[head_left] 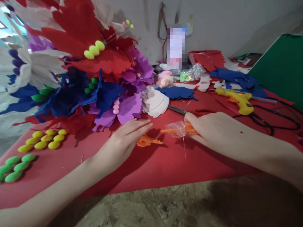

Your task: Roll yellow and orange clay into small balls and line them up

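My left hand (125, 137) hovers low over the red tabletop with its fingers stretched out and holds nothing that I can see. Beside its fingertips lies a small crumpled orange piece (149, 141); whether the hidden fingers touch it I cannot tell. My right hand (213, 129) is closed on a narrow orange piece (168, 130), which points left, with clear plastic (177, 130) around its middle. A thin wire (185, 148) shows below that plastic. Just behind my right hand are pliers (177, 109), their jaws pointing left.
Large red, white, blue and purple butterfly shapes (113, 66) crowd the left. Yellow ovals (46, 138) and green ovals (21, 166) lie at the left front. A yellow glue gun (236, 97) with a black cord rests at the right. Behind stand a blurred-out phone-like screen (176, 44) and a green panel (281, 66).
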Demonstrator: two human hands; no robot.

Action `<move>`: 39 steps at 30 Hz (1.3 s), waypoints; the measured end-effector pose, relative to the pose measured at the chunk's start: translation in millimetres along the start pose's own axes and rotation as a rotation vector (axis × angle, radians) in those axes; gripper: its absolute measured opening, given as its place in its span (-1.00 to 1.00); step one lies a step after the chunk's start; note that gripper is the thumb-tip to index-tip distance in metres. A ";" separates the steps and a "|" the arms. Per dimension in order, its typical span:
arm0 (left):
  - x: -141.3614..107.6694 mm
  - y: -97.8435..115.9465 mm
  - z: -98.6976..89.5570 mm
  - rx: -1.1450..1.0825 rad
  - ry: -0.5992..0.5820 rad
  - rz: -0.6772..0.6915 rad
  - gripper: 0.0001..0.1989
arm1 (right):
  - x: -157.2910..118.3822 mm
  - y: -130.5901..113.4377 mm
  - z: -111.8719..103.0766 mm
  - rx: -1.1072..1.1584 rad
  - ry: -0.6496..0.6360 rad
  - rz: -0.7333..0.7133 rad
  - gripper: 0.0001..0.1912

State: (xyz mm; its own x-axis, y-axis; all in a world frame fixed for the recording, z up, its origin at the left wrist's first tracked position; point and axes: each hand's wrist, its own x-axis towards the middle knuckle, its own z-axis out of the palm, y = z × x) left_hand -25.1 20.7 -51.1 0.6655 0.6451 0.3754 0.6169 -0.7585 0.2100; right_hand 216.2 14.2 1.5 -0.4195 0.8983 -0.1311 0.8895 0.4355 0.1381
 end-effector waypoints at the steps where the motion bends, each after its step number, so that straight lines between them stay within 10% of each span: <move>1: 2.2 1.6 1.7 0.031 -0.040 0.028 -0.63 | 0.9 -2.6 0.1 -0.005 -0.024 0.010 -0.96; 10: 19.0 24.1 5.1 -0.096 -0.381 0.089 -0.37 | 4.6 -12.2 -5.6 -0.086 -0.172 0.088 -0.89; 15: 18.6 25.6 0.0 -0.348 -0.098 -0.144 -0.65 | 4.8 -12.9 -4.4 -0.083 -0.134 0.089 -0.83; 19: 27.3 30.9 -4.4 -0.286 0.138 -0.050 -0.83 | 4.2 -13.7 -2.2 -0.052 -0.061 0.071 -0.87; 28: 45.0 31.4 -11.3 -0.249 0.173 0.062 -0.89 | 3.7 0.0 0.3 0.521 -0.059 -0.097 -0.71; 39: 50.5 29.9 -18.8 -0.578 0.201 -0.249 -0.90 | 3.0 8.3 -5.6 0.887 -0.389 -0.046 -0.52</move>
State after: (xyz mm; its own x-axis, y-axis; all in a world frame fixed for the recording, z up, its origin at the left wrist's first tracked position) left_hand 19.1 28.8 -8.9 0.4058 0.8205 0.4025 0.3803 -0.5521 0.7421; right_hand 221.3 20.9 7.8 -0.5100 0.7300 -0.4551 0.7540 0.1246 -0.6450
